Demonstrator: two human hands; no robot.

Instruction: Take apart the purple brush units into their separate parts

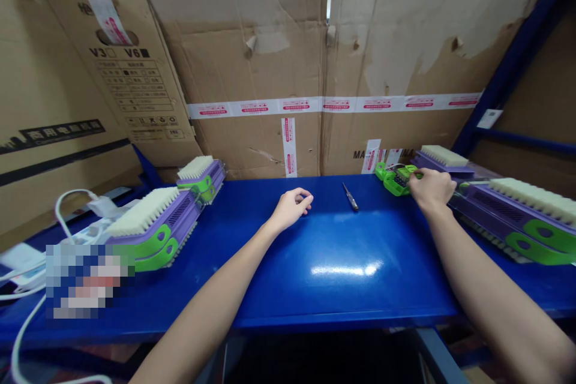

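At the far right of a blue desk [279,282], the right hand [432,188] touches a green case [396,188]; whether its grip is clamped cannot be told. The left hand [291,208], loosely curled, empty, is nearer the screwdriver [352,201] to its right, handle near, tip far.

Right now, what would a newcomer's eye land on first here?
Probably the glossy blue table, flanked at left and right by purple-and-green blocks with pale, bristly tops. Next, the bright green case near the table's far edge toward the right, with the right hand at it. Then the slim screwdriver-like tool lying between that case and the left hand.
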